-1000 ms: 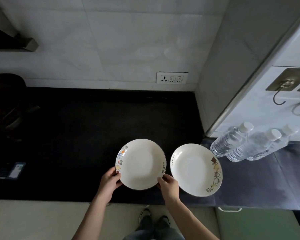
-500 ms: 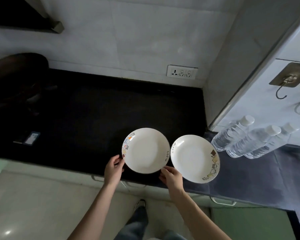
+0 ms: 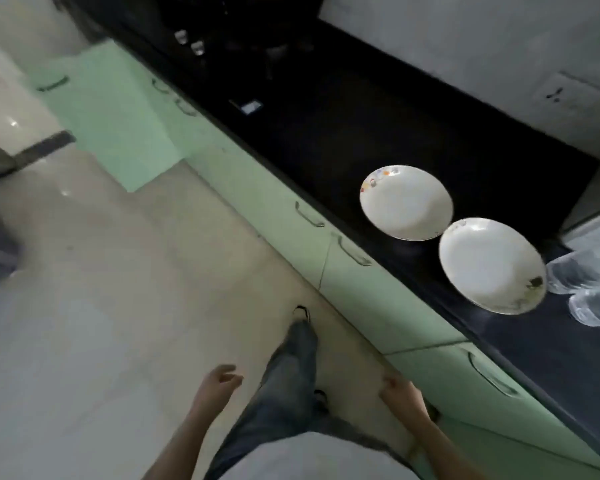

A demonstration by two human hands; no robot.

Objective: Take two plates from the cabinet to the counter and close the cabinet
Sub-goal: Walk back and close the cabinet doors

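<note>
1. Hanging low by the legs, left hand (image 3: 219, 379) has a loose, half-curled grip with nothing in it; fingers spread, over the floor (image 3: 101, 289).
2. Right hand (image 3: 397, 393) also empty, fingers curled a little, grip slack, just in front of the green lower cabinet fronts (image 3: 378, 299).
3. Both hands well apart from the plates; blurred, fine finger pose hard to tell.
4. Jeans leg (image 3: 291, 372) between the two hands, shoe tip (image 3: 301, 311) on the pale tiled floor.
5. Left plate (image 3: 406, 202) sits flat on the black bench (image 3: 361, 133), coloured print on its far-left rim.
6. Right plate (image 3: 492, 265) lies on the bench just beside the left plate; rims very close, touching or not cannot tell.
7. Clear water bottles (image 3: 589, 282) lying just right of the right plate, partly cut off by the frame edge.
8. Wall socket (image 3: 565, 93) on the tiled wall behind the bench.
9. An open green cabinet door (image 3: 118, 133) stands out from the lower fronts far left, over the floor.
10. Metal handles on the lower fronts; dark stove area at the far end, detail unclear.
</note>
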